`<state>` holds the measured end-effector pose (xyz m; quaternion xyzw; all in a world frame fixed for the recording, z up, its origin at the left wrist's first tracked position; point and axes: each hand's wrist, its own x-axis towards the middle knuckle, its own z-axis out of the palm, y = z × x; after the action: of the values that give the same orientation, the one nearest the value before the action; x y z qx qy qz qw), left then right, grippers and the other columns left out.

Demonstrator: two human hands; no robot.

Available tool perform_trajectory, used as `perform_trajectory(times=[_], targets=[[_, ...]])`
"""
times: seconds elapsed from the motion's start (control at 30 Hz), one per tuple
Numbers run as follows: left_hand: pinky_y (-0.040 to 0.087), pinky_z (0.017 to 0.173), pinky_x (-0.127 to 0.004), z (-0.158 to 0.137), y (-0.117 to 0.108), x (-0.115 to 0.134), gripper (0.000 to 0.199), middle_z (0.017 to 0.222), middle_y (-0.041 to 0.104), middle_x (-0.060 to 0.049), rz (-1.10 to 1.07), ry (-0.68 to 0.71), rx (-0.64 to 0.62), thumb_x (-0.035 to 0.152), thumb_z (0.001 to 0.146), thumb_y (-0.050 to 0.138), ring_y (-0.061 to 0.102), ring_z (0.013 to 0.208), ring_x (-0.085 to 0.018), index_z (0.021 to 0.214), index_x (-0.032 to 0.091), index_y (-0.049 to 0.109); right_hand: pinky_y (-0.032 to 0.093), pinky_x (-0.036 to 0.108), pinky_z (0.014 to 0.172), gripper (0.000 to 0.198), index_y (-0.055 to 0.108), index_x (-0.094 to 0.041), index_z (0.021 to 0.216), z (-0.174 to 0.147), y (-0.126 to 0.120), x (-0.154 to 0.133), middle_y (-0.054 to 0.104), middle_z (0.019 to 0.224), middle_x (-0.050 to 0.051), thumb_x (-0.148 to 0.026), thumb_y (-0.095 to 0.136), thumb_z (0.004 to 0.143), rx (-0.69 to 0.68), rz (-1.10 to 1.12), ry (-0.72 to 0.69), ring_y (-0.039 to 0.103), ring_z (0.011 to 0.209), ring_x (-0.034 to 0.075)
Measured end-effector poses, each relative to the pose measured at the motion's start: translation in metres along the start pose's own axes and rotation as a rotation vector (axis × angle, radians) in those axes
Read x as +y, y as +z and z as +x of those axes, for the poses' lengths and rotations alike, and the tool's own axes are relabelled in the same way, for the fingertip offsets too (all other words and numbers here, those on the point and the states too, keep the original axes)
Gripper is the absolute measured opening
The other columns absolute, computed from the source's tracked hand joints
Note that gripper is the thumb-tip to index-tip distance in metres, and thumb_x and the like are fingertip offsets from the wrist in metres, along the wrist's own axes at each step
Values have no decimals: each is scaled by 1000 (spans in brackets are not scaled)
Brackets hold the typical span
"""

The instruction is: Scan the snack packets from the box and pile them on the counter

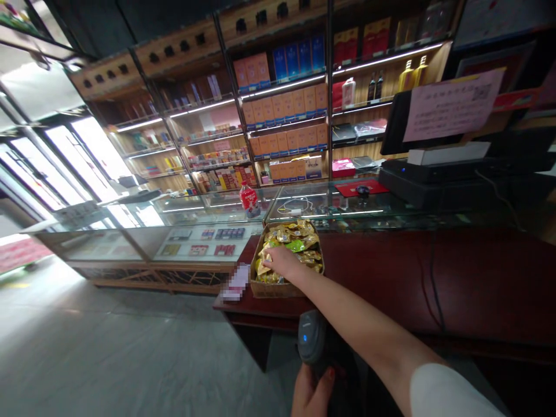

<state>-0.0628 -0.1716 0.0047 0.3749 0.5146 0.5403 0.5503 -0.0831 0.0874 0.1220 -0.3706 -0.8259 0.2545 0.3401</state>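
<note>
My right hand (282,260) reaches over the near left part of a cardboard box (278,289) on the dark red table. Its fingers are closed on a gold-wrapped snack packet (264,265). Several more gold packets fill the box, with one bright green packet (295,245) among them. At the bottom of the view my left hand (310,394) grips a grey barcode scanner (311,336) by its handle, in front of the table edge. A blue light glows on the scanner. Part of the left hand and the handle is dark and hard to see.
The dark red table (369,272) carries a pixelated paper (237,282) left of the box. Behind stands a glass counter (208,202) with a red-labelled bottle (249,200), a white cable (295,205) and a mouse (362,190). A monitor (395,124) is at right; stocked shelves line the wall.
</note>
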Motion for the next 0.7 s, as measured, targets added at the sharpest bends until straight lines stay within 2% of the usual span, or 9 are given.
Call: perform_trajectory(times=[0.1, 0.17, 0.27, 0.4, 0.43, 0.5, 0.57, 0.6, 0.7], targets=[[53, 92, -36, -8, 1, 4, 56, 102, 76, -15, 11, 38, 25, 67, 73, 77, 70, 98, -31, 101, 18, 75, 57, 43, 90, 28, 67, -20, 118, -21, -19, -5, 70, 118, 6, -38, 67, 97, 84, 11, 11, 69, 102, 21], [54, 90, -35, -13, 2, 10, 54, 103, 76, -15, -8, 60, 16, 63, 73, 79, 71, 93, -28, 102, 18, 75, 56, 44, 92, 26, 68, -20, 117, -55, -35, 0, 73, 111, 6, -38, 64, 98, 173, 50, 31, 70, 98, 21], [56, 85, -33, -16, 4, 19, 56, 104, 76, -14, -28, 38, 28, 56, 65, 87, 71, 89, -25, 103, 17, 75, 56, 39, 91, 28, 72, -24, 117, -142, -51, 16, 76, 111, 9, -29, 50, 100, 294, 131, 108, 71, 100, 23], [56, 85, -34, -18, 12, 20, 57, 105, 77, -12, 23, 10, 64, 51, 60, 91, 70, 94, -27, 102, 16, 74, 61, 38, 87, 34, 70, -29, 125, -283, -40, 17, 78, 112, 7, -30, 46, 100, 291, 229, 230, 76, 99, 23], [56, 88, -35, -20, 16, 19, 57, 108, 76, -12, 42, 16, 60, 50, 62, 90, 70, 97, -27, 105, 16, 73, 62, 36, 89, 39, 64, -33, 134, -313, -33, 11, 77, 119, 6, -29, 45, 101, 265, 275, 247, 75, 104, 21], [54, 93, -37, -27, 28, 15, 57, 113, 75, -11, 95, 38, 43, 49, 67, 86, 69, 102, -28, 111, 17, 71, 52, 42, 108, 55, 48, -36, 150, -359, -20, -1, 64, 143, 5, -23, 51, 96, 209, 411, 265, 62, 131, 22], [52, 96, -38, -40, 42, 15, 52, 114, 73, -11, 176, 66, -18, 46, 75, 80, 67, 104, -28, 116, 16, 70, 37, 48, 121, 70, 39, -30, 156, -391, -10, -9, 49, 158, 6, -20, 58, 89, 215, 403, 315, 44, 146, 23], [51, 98, -39, -49, 48, 16, 47, 115, 72, -11, 224, 87, -67, 43, 78, 76, 66, 106, -28, 117, 16, 69, 34, 49, 122, 73, 40, -26, 156, -403, -8, -10, 46, 160, 8, -22, 60, 86, 245, 373, 360, 42, 148, 25], [46, 106, -40, -74, 63, 28, 42, 124, 69, -10, 378, 158, -288, 27, 79, 73, 61, 117, -29, 120, 19, 71, 47, 48, 113, 68, 52, -19, 146, -434, -10, -2, 60, 147, 14, -43, 65, 83, 358, 343, 512, 57, 136, 32]])
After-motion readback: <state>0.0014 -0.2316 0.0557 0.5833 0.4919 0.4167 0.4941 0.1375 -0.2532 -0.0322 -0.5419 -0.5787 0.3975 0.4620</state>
